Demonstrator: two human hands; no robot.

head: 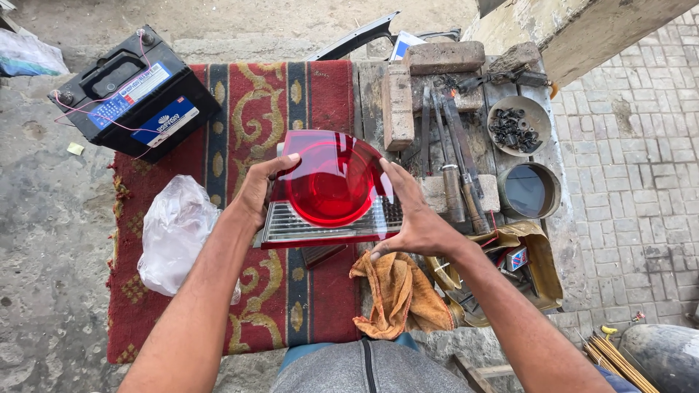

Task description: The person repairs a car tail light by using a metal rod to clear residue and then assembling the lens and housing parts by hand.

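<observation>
We hold the red tail-light lens up above the patterned rug, left hand and right hand clamped on its side edges, fingers spread; it looks light, stiff, glossy-slick and brittle, so the rims seem the safest grip

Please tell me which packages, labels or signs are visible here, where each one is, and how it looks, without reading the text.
Battery labels: two blue-and-white rectangular stickers on the black car battery, upper left, at the rug's corner.
Plastic bag: white, crumpled, on the red rug, left of the left hand.
Small box: red and blue, in the yellowish tray beside the right hand.
</observation>
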